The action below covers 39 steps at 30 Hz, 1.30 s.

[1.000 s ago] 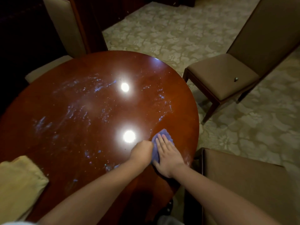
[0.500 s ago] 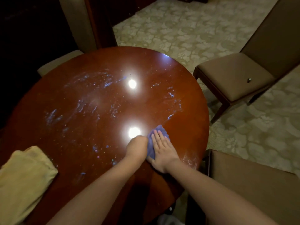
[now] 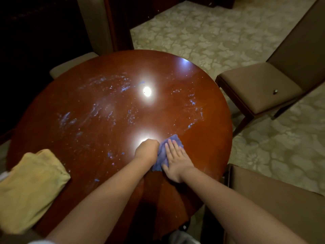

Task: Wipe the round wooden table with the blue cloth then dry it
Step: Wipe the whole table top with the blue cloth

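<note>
The round wooden table (image 3: 207, 138) fills the middle of the view, glossy red-brown with wet streaks and droplets across its centre and two bright light reflections. A small blue cloth (image 3: 162, 154) lies on its near right part. My right hand (image 3: 175, 160) presses flat on the cloth with straight fingers. My left hand (image 3: 146, 149) is curled into a fist at the cloth's left edge and seems to grip it; its fingers are hidden from me.
A folded yellow cloth (image 3: 29, 187) lies on the table's near left edge. Brown padded chairs stand at the right (image 3: 260, 85), near right (image 3: 274, 205) and far left (image 3: 70, 66). Patterned carpet (image 3: 202, 32) covers the floor.
Both hands and the blue cloth stay together on the table's near right part, shifting only slightly. The view has moved, bringing the table and yellow cloth further right in frame.
</note>
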Motion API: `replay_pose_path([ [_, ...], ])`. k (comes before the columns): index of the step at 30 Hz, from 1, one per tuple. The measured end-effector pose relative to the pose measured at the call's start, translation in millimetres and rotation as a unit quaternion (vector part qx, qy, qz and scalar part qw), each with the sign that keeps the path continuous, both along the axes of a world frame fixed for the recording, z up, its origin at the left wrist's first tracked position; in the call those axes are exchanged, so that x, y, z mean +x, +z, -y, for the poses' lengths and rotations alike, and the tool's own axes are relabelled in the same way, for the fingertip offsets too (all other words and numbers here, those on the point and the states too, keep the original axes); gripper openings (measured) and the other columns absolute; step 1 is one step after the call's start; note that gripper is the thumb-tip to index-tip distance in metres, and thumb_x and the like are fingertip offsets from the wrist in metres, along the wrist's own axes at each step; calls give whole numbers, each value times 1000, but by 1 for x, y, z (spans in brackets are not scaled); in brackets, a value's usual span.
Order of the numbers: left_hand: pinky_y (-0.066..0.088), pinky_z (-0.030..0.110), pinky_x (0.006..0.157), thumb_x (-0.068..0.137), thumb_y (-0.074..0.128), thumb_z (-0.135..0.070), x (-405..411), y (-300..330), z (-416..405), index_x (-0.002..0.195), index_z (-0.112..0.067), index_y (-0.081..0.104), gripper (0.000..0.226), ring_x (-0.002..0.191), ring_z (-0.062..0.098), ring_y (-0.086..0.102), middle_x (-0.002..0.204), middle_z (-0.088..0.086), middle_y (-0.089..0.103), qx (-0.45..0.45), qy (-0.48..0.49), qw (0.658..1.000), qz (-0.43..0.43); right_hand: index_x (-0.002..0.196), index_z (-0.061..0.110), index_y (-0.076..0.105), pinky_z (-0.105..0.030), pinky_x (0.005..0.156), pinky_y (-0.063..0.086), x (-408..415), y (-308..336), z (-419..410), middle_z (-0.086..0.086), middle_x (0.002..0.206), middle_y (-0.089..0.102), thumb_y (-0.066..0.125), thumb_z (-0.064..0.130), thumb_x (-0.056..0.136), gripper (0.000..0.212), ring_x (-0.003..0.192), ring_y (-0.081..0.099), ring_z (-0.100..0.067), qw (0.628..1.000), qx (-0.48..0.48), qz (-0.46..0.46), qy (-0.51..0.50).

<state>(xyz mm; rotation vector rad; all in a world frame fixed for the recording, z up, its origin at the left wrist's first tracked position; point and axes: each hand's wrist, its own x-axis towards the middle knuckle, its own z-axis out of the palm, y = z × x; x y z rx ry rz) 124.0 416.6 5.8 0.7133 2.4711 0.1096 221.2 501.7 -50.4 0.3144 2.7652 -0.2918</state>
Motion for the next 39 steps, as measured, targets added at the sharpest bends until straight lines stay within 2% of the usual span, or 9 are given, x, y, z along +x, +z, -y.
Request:
replay_pose_path([
  [4,46,28,73,89,57,-15,4,-1,20,92,-4,67,16,96,35,63,99,19,66,1,-28,999,15,150,6,-15,-33,115,-14,12,0,8,-6,155,-27,14,51,99,73,145,-22,-21,999,-20,8,24],
  [8,44,27,71,85,58,-11,21,-10,51,85,-5,67,11,93,34,64,90,17,65,1,-15,999,40,149,7,-14,-33,109,-18,51,2,22,-5,143,-32,-17,59,69,95,144,-20,-23,994,-31,19,102],
  [11,48,32,77,86,55,-8,19,-7,54,93,-6,67,14,98,33,63,101,17,66,21,29,999,-19,150,0,6,-36,113,-2,29,5,21,-12,153,-11,-5,57,82,90,147,3,-26,995,32,-42,85],
  [17,49,33,85,86,57,-2,20,2,51,107,-5,64,22,109,32,61,113,17,62,-13,31,998,-47,151,7,-9,-34,119,-7,9,10,35,-10,158,-19,25,51,100,76,146,-16,-22,997,-10,57,46],
  [21,48,33,86,93,49,-9,42,-2,78,112,-8,63,24,110,32,61,117,16,62,-37,14,999,-17,152,4,-1,-34,114,-13,53,18,53,-8,152,-20,-1,57,86,84,147,-9,-27,991,-35,18,125],
  [24,47,33,87,95,46,-10,41,1,81,112,-7,62,24,111,32,59,117,16,61,-28,28,999,-35,152,6,-3,-35,118,-3,37,19,48,-11,158,-14,-15,57,73,95,148,-8,-26,991,-3,44,130],
  [29,48,33,85,93,48,-6,25,2,86,108,-6,63,21,108,32,60,114,17,62,2,77,996,-50,152,7,-4,-38,120,3,6,20,60,-13,160,-9,17,44,102,66,148,-6,-25,992,38,58,101],
  [34,49,35,85,90,57,-20,46,-2,116,105,-8,66,21,108,32,62,113,17,64,7,100,995,-7,153,6,3,-40,118,9,47,29,79,-15,160,1,-15,57,68,100,147,2,-28,984,1,64,165],
  [39,48,37,85,93,51,-11,29,2,121,105,-3,63,19,109,35,60,114,20,62,14,145,988,-51,153,6,1,-38,116,12,10,26,86,-15,160,3,7,58,94,79,145,8,-30,984,56,57,156],
])
